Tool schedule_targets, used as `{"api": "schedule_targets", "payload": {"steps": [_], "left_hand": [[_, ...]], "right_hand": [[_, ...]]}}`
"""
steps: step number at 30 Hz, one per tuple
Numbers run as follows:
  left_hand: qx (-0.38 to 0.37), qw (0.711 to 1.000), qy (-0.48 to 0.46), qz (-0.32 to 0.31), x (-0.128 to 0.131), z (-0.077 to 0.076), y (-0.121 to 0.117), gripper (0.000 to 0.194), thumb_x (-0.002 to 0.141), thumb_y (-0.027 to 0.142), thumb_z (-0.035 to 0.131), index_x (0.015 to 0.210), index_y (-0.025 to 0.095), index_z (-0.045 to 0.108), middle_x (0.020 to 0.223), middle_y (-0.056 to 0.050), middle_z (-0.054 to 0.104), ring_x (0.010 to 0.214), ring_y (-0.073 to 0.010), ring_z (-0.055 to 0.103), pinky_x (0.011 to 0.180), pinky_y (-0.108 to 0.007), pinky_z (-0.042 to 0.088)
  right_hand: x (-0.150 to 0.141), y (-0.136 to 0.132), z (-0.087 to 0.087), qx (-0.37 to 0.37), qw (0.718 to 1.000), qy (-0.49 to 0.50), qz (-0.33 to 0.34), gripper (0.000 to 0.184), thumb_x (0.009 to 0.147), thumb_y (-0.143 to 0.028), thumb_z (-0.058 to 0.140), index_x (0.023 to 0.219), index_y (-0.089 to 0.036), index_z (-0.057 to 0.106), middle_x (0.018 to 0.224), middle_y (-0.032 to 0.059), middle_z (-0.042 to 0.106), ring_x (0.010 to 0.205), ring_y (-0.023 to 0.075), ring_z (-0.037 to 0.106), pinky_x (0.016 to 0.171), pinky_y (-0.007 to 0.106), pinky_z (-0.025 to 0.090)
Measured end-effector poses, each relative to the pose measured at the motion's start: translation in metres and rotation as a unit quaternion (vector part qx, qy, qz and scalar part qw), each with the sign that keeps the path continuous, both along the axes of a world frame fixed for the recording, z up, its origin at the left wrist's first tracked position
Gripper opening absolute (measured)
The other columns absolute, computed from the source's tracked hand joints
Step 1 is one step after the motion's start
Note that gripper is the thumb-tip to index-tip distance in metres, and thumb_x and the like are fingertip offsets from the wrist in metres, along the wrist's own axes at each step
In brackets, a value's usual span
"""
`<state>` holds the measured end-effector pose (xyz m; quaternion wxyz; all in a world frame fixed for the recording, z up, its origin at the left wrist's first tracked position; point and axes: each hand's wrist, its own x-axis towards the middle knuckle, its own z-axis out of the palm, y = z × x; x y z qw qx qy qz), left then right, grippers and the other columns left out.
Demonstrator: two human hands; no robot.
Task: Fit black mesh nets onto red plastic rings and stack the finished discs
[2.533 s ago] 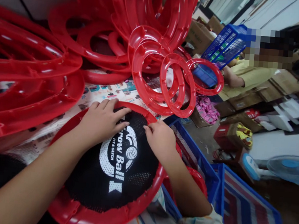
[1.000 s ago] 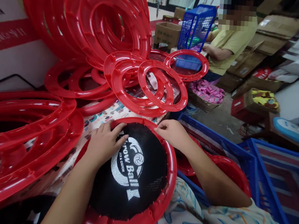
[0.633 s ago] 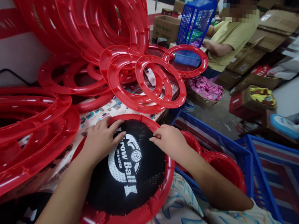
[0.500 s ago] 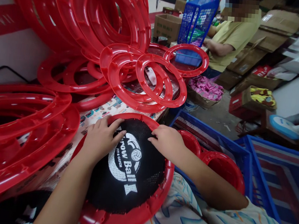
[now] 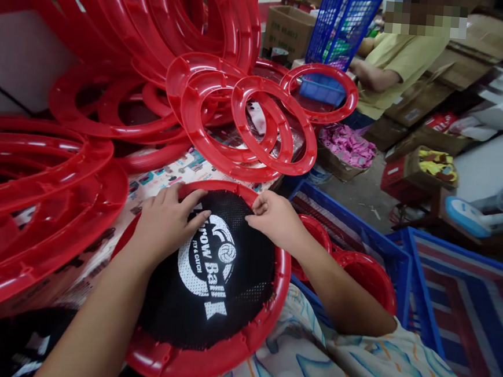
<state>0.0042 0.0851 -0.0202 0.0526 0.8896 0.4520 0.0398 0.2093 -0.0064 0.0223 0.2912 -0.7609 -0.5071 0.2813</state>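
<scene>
A round black mesh (image 5: pixel 159 303) with white "Throw Ball" print sits within a red plastic ring (image 5: pixel 203 365), propped in front of me at my lap. My left hand (image 5: pixel 164 222) grips the ring's far left side, its fingers over the rim and the thumb lying on the mesh. At the far right of the rim, my right hand (image 5: pixel 277 219) is closed in a pinch at the mesh's edge; the fingertips partly hide what they hold. Along the near rim, the mesh edge meets small pegs on the ring.
Loose red rings (image 5: pixel 274 126) lie piled on the table ahead, with more stacked at left. Blue crates (image 5: pixel 406 270) stand at right, one containing red rings. Beyond are a person in a yellow shirt (image 5: pixel 392 66), a blue basket (image 5: pixel 342 27) and a box of pink pieces (image 5: pixel 348 145).
My right fingers have curled into a tighter pinch at the rim. My left hand keeps its place on the ring. The view has shifted slightly.
</scene>
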Motion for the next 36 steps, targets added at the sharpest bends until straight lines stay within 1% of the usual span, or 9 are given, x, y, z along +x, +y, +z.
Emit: {"api": "schedule_targets", "payload": {"steps": [2, 6, 11, 16, 21, 24, 31, 34, 36], "left_hand": [[0.001, 1.0, -0.003, -0.001, 0.0, 0.0, 0.0, 0.054, 0.093, 0.053, 0.034, 0.138, 0.029, 0.047, 0.142, -0.02, 0.042, 0.13, -0.0406, 0.044, 0.098, -0.057, 0.041], [-0.003, 1.0, -0.011, 0.001, 0.001, 0.001, -0.001, 0.053, 0.093, 0.053, 0.034, 0.138, 0.029, 0.048, 0.142, -0.021, 0.042, 0.13, -0.0403, 0.043, 0.098, -0.058, 0.041], [-0.002, 1.0, -0.012, 0.0, 0.001, 0.001, -0.001, 0.053, 0.092, 0.052, 0.035, 0.137, 0.028, 0.049, 0.143, -0.021, 0.042, 0.13, -0.0407, 0.043, 0.099, -0.058, 0.041], [-0.001, 1.0, -0.012, -0.002, 0.0, 0.002, -0.001, 0.053, 0.092, 0.052, 0.035, 0.137, 0.028, 0.049, 0.143, -0.021, 0.041, 0.129, -0.0409, 0.044, 0.098, -0.058, 0.041], [-0.001, 1.0, -0.014, 0.003, 0.0, 0.003, -0.002, 0.053, 0.092, 0.052, 0.034, 0.137, 0.028, 0.05, 0.142, -0.021, 0.042, 0.128, -0.0409, 0.045, 0.097, -0.058, 0.041], [-0.006, 1.0, -0.012, 0.004, 0.0, 0.003, -0.002, 0.053, 0.092, 0.053, 0.033, 0.137, 0.028, 0.049, 0.141, -0.02, 0.042, 0.128, -0.0406, 0.045, 0.097, -0.059, 0.041], [-0.009, 1.0, -0.009, 0.007, -0.001, 0.003, -0.002, 0.055, 0.092, 0.054, 0.032, 0.138, 0.029, 0.047, 0.142, -0.02, 0.041, 0.129, -0.0401, 0.044, 0.097, -0.058, 0.041], [-0.01, 1.0, -0.011, 0.006, -0.001, 0.002, -0.001, 0.055, 0.092, 0.054, 0.032, 0.138, 0.028, 0.047, 0.142, -0.02, 0.042, 0.129, -0.0403, 0.044, 0.097, -0.058, 0.041], [-0.009, 1.0, -0.011, 0.002, -0.001, 0.001, 0.0, 0.056, 0.091, 0.054, 0.032, 0.138, 0.027, 0.048, 0.141, -0.021, 0.043, 0.129, -0.0409, 0.044, 0.097, -0.059, 0.041]], "right_hand": [[0.002, 0.002, -0.005, 0.021, 0.999, 0.031, -0.011, 0.021, 0.067, -0.015, 0.069, 0.079, -0.02, 0.053, 0.065, -0.0048, 0.06, 0.059, 0.0116, 0.055, 0.059, 0.025, 0.039], [0.005, 0.003, -0.013, 0.058, 0.995, 0.076, -0.02, 0.023, 0.072, -0.019, 0.067, 0.086, -0.022, 0.049, 0.065, -0.0062, 0.059, 0.057, 0.0109, 0.052, 0.058, 0.025, 0.038], [0.01, 0.006, -0.021, 0.112, 0.987, 0.103, -0.047, 0.025, 0.072, -0.018, 0.065, 0.091, -0.022, 0.049, 0.067, -0.0067, 0.058, 0.057, 0.0108, 0.05, 0.06, 0.025, 0.039], [0.014, 0.009, -0.027, 0.131, 0.984, 0.096, -0.071, 0.03, 0.071, -0.015, 0.063, 0.098, -0.023, 0.051, 0.065, -0.0074, 0.055, 0.058, 0.0118, 0.051, 0.061, 0.026, 0.039], [0.012, 0.011, -0.031, 0.142, 0.985, 0.063, -0.073, 0.027, 0.073, -0.014, 0.06, 0.098, -0.023, 0.053, 0.065, -0.0074, 0.055, 0.058, 0.0116, 0.051, 0.062, 0.026, 0.039], [0.012, 0.012, -0.03, 0.135, 0.987, 0.056, -0.063, 0.028, 0.073, -0.013, 0.06, 0.098, -0.023, 0.052, 0.066, -0.0073, 0.056, 0.057, 0.0114, 0.051, 0.061, 0.026, 0.039], [0.018, 0.013, -0.022, 0.072, 0.997, 0.012, -0.039, 0.027, 0.072, -0.011, 0.062, 0.096, -0.022, 0.054, 0.066, -0.0058, 0.058, 0.059, 0.0123, 0.053, 0.061, 0.026, 0.038], [0.021, 0.013, -0.02, 0.052, 0.998, 0.031, -0.027, 0.027, 0.072, -0.013, 0.063, 0.097, -0.021, 0.054, 0.064, -0.0062, 0.057, 0.059, 0.0124, 0.054, 0.061, 0.026, 0.039], [0.021, 0.01, -0.018, 0.041, 0.998, 0.055, -0.012, 0.026, 0.074, -0.017, 0.065, 0.097, -0.021, 0.054, 0.063, -0.0064, 0.058, 0.059, 0.0123, 0.053, 0.061, 0.026, 0.04]]}}
